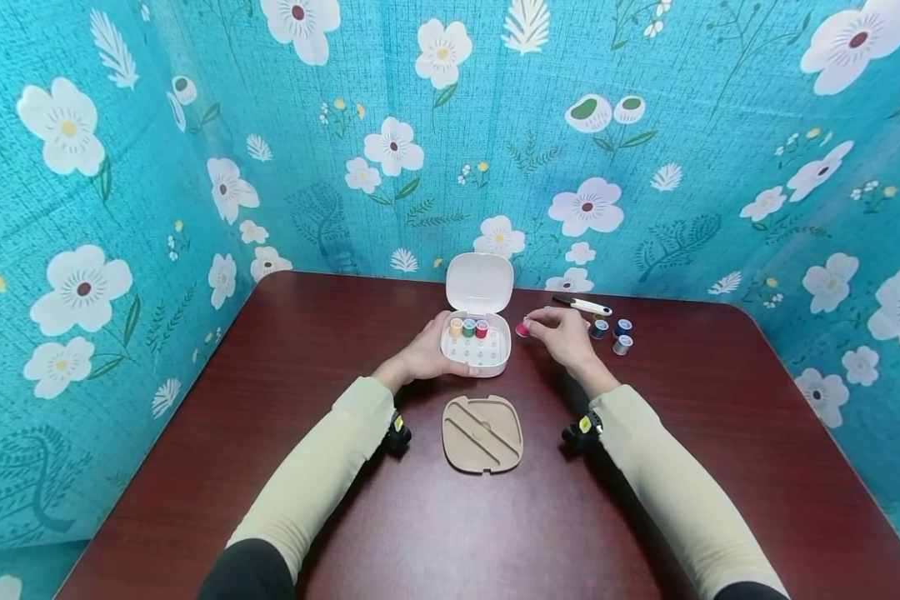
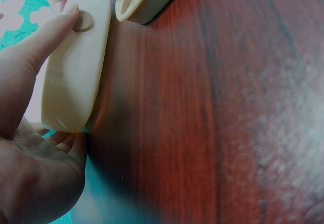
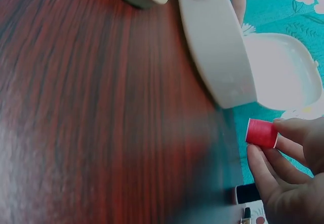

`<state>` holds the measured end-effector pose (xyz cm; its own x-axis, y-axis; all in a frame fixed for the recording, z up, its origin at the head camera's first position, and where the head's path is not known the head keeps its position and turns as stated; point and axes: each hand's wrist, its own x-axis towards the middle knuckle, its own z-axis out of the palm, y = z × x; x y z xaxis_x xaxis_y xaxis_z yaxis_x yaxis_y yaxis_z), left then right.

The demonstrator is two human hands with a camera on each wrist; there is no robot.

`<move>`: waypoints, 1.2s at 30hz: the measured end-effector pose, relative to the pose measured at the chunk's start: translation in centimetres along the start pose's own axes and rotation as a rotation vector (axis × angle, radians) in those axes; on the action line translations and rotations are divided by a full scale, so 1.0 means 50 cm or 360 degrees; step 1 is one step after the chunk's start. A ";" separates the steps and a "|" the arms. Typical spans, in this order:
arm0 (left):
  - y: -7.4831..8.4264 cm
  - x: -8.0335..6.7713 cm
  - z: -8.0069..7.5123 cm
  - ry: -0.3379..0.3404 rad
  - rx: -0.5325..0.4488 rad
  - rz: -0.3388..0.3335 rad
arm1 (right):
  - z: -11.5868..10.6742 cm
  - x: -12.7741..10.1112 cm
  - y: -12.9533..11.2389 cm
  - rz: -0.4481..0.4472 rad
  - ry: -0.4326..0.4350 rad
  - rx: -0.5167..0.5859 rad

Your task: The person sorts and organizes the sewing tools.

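just right of the white box (image 1: pixel 477 354), which the left hand (image 1: pixel 423 357) grips, the right hand (image 1: pixel 562 333) pinches a pink spool (image 1: pixel 522 330), its axis pointing toward the box.

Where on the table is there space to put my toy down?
The table is bare left of the left hand, and right of the spools toward the far right edge. The near strip below the tan tray is bare between the sleeves. It is crowded around the white box, the right hand and the clipper.
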<state>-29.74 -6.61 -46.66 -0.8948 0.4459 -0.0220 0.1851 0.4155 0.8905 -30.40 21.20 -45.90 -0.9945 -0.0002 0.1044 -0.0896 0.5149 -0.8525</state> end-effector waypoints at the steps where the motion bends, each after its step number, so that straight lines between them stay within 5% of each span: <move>1: 0.000 0.000 0.000 -0.0001 0.0001 0.0001 | 0.001 0.000 -0.003 -0.0006 -0.0008 0.0006; 15: 0.004 -0.006 -0.004 -0.0022 0.0005 -0.0013 | 0.019 -0.006 -0.036 0.0006 -0.0083 0.0183; 36: 0.001 -0.007 -0.005 -0.0043 -0.0024 0.0009 | 0.048 0.002 -0.079 -0.0181 -0.0114 -0.0180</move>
<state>-29.51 -6.93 -46.51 -0.8825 0.4695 -0.0288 0.1841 0.4011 0.8973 -30.28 17.10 -43.75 -0.9800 -0.1229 0.1565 -0.1990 0.6012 -0.7739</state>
